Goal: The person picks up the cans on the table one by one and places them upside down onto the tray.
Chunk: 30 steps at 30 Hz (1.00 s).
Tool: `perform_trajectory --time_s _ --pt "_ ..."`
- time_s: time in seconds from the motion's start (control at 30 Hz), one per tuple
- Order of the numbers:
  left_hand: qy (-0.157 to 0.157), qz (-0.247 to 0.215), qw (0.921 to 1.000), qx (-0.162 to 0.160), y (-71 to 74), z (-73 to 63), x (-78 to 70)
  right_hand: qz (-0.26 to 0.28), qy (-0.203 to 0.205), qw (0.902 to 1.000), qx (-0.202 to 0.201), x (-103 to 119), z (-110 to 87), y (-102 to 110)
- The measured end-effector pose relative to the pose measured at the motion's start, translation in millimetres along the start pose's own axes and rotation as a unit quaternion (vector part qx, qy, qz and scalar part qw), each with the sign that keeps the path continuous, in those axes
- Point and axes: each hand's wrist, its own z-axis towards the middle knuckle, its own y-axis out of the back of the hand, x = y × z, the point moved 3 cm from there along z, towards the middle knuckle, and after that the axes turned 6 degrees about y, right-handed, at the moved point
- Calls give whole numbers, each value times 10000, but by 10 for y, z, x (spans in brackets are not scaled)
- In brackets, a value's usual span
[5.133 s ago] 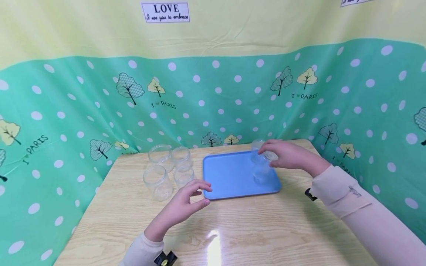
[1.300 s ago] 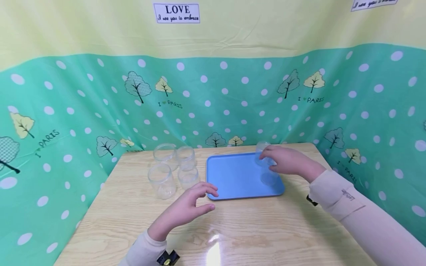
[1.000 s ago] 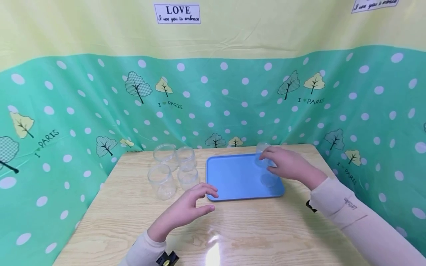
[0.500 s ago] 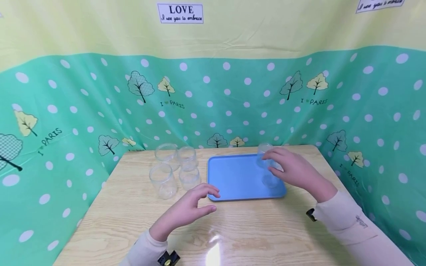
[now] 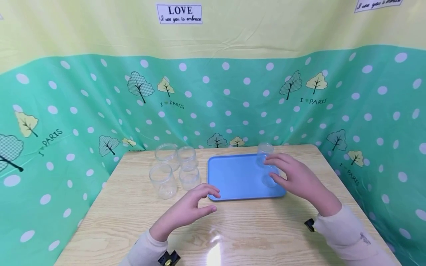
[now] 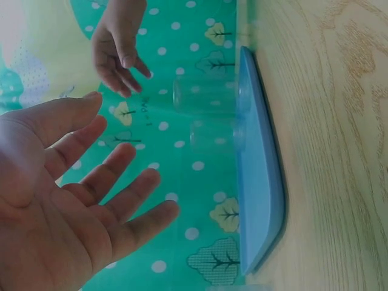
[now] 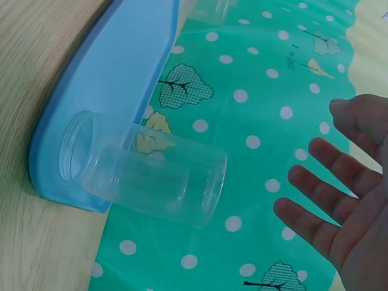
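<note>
Two clear jars stand upright on the right part of a blue tray: the far jar at the back, the near jar in front of it. My right hand hovers just right of the near jar, overlapping it in the head view. In the right wrist view its fingers are spread and apart from a jar, whose ridged end is on the tray. My left hand hangs in the air before the tray's front left corner, fingers loosely extended, holding nothing.
Several more clear jars stand grouped left of the tray, including a wide one in front and a narrower one behind. The wooden table runs back to a green polka-dot curtain.
My right hand, earlier around the top of the near jar, has loosened and drawn back towards me and right. The jar stays on the tray. My left hand has barely moved.
</note>
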Motion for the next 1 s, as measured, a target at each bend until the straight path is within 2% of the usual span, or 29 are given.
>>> perform_trajectory --time_s 0.4,0.83,1.0 --pt "66 20 10000 8 11 8 0 -24 -39 9998 -198 25 -134 -67" --pt "43 35 10000 13 24 12 -23 25 -199 9995 -254 40 -198 -94" --pt "64 56 10000 35 26 6 -19 -16 -138 9995 -300 34 -209 -96"
